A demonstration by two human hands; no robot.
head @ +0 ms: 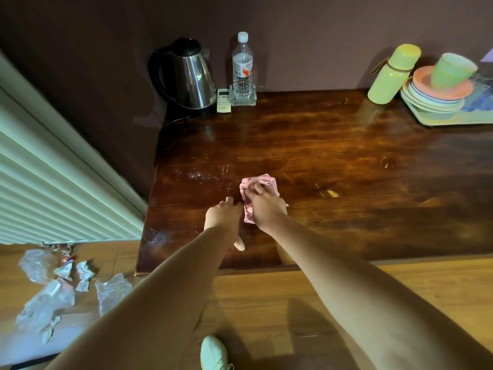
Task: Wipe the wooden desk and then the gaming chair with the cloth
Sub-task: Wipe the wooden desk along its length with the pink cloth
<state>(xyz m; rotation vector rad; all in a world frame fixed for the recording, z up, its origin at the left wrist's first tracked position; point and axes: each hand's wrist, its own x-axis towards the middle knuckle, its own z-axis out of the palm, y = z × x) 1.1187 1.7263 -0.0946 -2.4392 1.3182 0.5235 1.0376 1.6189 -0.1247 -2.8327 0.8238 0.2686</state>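
Cloth, pink and bunched, lies on the tabletop, at 6 o'clock from the water bottle. The right hand grips it from above, fingers curled into its folds. The left hand sits at its 9 o'clock, fingers loose and holding nothing. It looks soft and light, and likely handles best pressed flat under the palm.

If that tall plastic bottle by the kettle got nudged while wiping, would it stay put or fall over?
Probably tips easily: the bottle is tall and narrow and stands in a small glass dish, not flat on the desk. It looks like thin clear plastic, so likely light; how full it is I cannot tell.
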